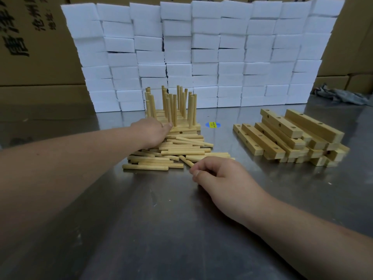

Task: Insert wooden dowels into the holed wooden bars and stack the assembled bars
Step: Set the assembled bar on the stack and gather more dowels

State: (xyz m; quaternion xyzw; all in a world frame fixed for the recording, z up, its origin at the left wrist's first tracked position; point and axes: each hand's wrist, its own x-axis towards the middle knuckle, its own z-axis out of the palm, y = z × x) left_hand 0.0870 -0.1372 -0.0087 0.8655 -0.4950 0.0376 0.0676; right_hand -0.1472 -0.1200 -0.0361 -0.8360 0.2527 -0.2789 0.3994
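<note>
Dowels (181, 152), pale and round, lay heaped at centre frame; left hand (150, 134) rested on them, grip hidden; right hand (218, 174) curled beside them, hold unclear.

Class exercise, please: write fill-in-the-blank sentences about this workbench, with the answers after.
The dowels in the assembled bars stand ____. The pile of empty holed bars lies on the person's ____ side. The stacked blocks behind are ____ in colour.
Missing words: upright; right; white.
</note>
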